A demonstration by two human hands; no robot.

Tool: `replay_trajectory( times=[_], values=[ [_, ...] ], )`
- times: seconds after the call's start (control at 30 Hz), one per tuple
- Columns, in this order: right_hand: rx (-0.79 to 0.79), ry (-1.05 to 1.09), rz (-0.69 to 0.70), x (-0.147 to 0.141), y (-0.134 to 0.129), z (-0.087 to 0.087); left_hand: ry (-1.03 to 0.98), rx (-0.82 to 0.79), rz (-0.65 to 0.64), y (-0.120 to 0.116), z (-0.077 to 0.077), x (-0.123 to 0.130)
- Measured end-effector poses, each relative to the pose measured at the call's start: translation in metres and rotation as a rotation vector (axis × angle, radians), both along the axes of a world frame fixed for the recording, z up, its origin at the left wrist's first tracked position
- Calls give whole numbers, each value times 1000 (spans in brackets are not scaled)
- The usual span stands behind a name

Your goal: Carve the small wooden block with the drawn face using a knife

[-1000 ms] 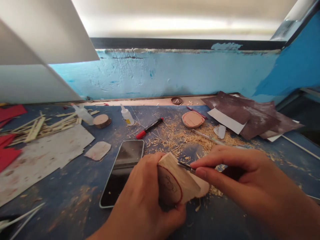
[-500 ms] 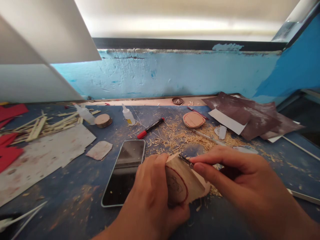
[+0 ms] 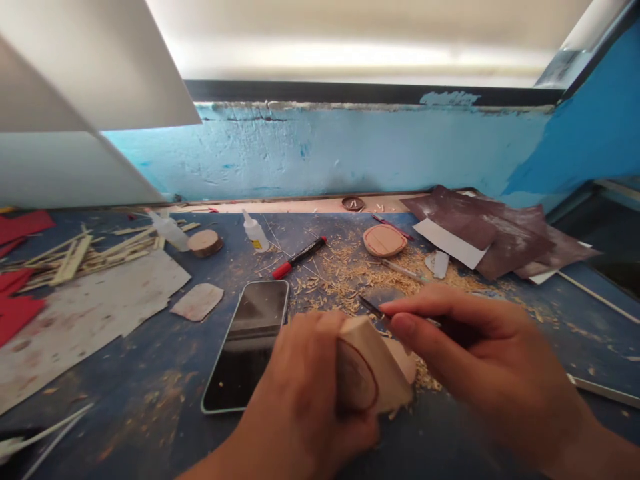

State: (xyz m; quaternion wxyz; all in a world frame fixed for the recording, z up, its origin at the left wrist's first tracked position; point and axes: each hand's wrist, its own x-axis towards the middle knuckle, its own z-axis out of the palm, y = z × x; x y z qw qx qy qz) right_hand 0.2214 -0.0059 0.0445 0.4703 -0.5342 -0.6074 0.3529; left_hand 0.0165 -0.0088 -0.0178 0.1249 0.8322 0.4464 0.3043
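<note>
A pale wooden block [image 3: 383, 373] with a dark red curved line drawn on its face is tilted over the table, and my left hand [image 3: 310, 387] is wrapped round its left side. My right hand [image 3: 460, 353] pinches a thin dark carving knife [image 3: 371, 307], its tip just above the block's upper edge and apart from it. Beneath the block's right side, part of a pinkish piece [image 3: 404, 357] shows; the rest is hidden. Wood shavings [image 3: 345, 280] lie scattered behind both hands.
A phone [image 3: 250, 347] lies left of my left hand. Behind are a red-capped marker [image 3: 300, 258], a glue bottle [image 3: 256, 232], a round wood slice [image 3: 385, 240] and sandpaper sheets [image 3: 515, 233]. Thin wood sticks [image 3: 75, 260] and grey card [image 3: 110, 293] lie left.
The knife tip has come off the block's upper edge and now sits slightly above it. The block has tilted a little in my left hand, blurring its face.
</note>
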Motion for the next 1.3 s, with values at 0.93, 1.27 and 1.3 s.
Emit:
replay_trajectory(
  times=[0.93, 1.27, 1.3],
  values=[
    [-24, -340, 150, 5, -7, 2, -63, -148, 100, 4, -7, 1],
    [104, -380, 102, 14, -2, 10, -100, -287, 118, 8, 1, -6],
    [107, -420, 126, 17, -2, 10, -104, -314, 129, 9, 2, -8]
  ],
)
